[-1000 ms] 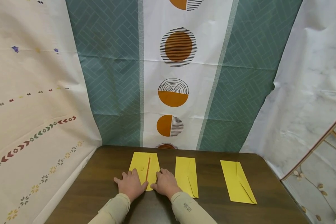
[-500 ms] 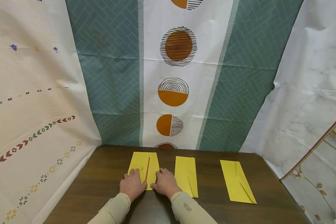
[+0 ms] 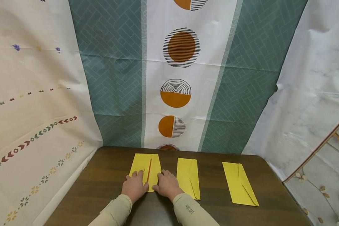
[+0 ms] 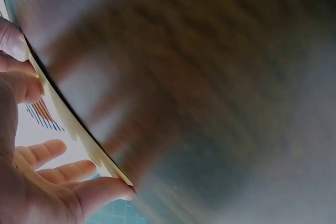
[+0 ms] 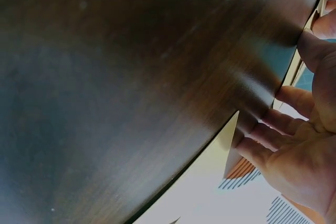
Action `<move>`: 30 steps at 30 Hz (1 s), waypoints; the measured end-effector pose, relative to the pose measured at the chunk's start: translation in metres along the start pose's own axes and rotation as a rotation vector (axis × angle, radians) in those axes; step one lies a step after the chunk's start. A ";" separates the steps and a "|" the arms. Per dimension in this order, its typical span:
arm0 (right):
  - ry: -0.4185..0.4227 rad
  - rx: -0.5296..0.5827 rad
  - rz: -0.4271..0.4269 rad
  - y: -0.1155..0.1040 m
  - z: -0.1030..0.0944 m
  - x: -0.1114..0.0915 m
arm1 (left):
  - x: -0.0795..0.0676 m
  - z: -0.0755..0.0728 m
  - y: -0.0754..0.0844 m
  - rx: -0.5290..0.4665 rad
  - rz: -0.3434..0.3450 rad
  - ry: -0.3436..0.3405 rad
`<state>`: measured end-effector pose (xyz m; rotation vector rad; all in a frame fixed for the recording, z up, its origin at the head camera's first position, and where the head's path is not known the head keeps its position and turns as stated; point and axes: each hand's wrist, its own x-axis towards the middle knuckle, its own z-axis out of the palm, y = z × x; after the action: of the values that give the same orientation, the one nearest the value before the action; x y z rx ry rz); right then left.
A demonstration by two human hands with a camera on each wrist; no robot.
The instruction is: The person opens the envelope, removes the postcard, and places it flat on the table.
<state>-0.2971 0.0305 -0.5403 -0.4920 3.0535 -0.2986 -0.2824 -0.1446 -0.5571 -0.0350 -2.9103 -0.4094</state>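
Observation:
A yellow envelope [image 3: 154, 168] lies on the table in the head view, with a narrow orange-brown strip [image 3: 149, 171] running along it. My left hand [image 3: 133, 187] rests on its lower left part, fingers pointing forward and thumb near the strip's lower end. Along the envelope's right edge rests my right hand [image 3: 167, 184], its thumb by the lower edge. The left wrist view shows my left hand [image 4: 37, 192] with its fingertips at the envelope's edge [image 4: 79, 129]. In the right wrist view, the fingers of my right hand [image 5: 310, 135] are spread low over the table.
To the right of my right hand lies another yellow envelope [image 3: 188, 175], its left edge close to the fingers. A third yellow envelope [image 3: 240, 183] lies farther right on the dark wooden table [image 3: 214, 194]. Patterned cloths [image 3: 115, 94] hang behind and beside the table.
My left hand has slid right onto the envelope, its fingers drawn in from the spread pose of a second ago. The right hand and all envelopes stay in place.

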 end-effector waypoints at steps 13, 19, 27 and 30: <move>-0.010 -0.001 -0.010 0.000 0.005 0.002 | 0.002 -0.001 -0.004 -0.075 -0.016 -0.014; -0.012 -0.043 -0.023 0.000 0.001 0.004 | 0.002 -0.005 -0.005 -0.086 -0.005 -0.030; 0.001 0.085 -0.056 0.003 -0.014 0.006 | 0.004 -0.002 -0.005 -0.069 0.020 -0.030; 0.004 0.213 -0.053 0.004 -0.022 0.010 | 0.003 -0.003 -0.004 -0.063 0.018 -0.020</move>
<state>-0.3094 0.0354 -0.5191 -0.5587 2.9675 -0.6192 -0.2849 -0.1492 -0.5545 -0.0746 -2.9141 -0.5009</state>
